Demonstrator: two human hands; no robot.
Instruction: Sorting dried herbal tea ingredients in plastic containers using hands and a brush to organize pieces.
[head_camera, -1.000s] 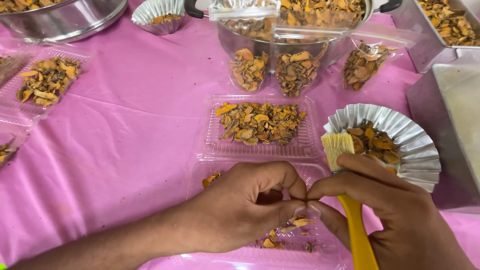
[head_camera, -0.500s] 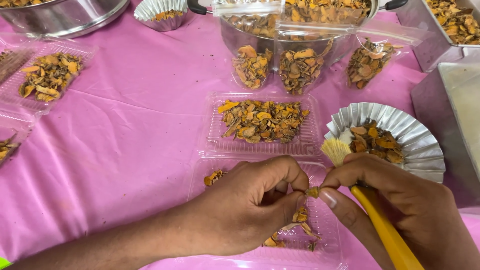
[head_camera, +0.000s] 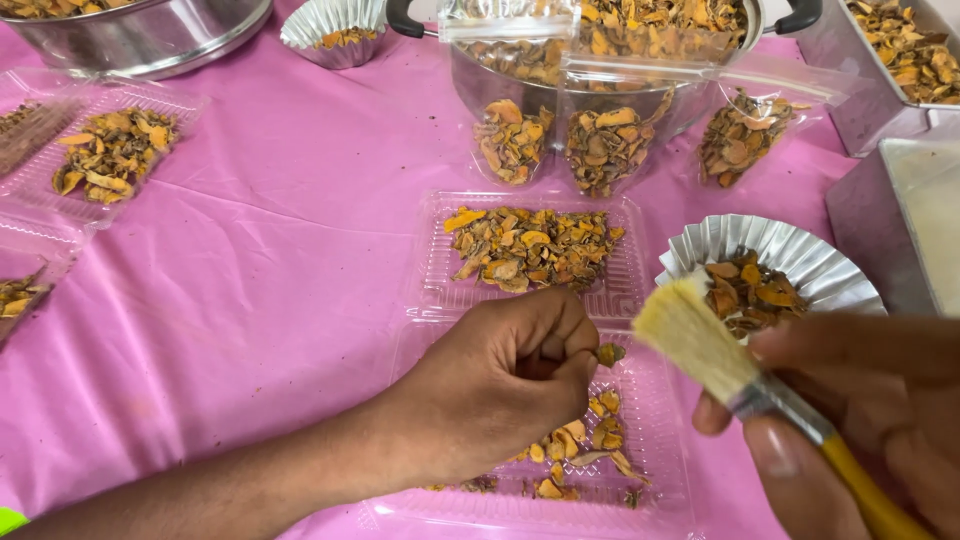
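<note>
My left hand (head_camera: 500, 385) hovers over the near half of an open clear plastic clamshell tray (head_camera: 660, 480) and pinches a small orange dried slice (head_camera: 608, 354) at its fingertips. Several more dried slices (head_camera: 580, 450) lie in that half. The far half (head_camera: 432, 272) holds a heap of orange-brown dried slices (head_camera: 530, 245). My right hand (head_camera: 870, 420) grips a yellow-handled brush (head_camera: 730, 370), bristles pointing up-left, just right of the pinched slice. A fluted foil cup (head_camera: 800, 252) with dried slices sits behind the brush.
Clear bags of slices (head_camera: 610, 145) lean on a steel pot (head_camera: 480, 85). More filled plastic trays (head_camera: 110, 150) lie at the left on the pink cloth (head_camera: 270, 280). A steel bowl (head_camera: 150, 40), a second foil cup (head_camera: 335, 30) and metal containers (head_camera: 900, 60) stand along the back and right.
My right hand has pulled back to the right and lifted the brush clear of my left hand. The pinched slice now shows at my left fingertips.
</note>
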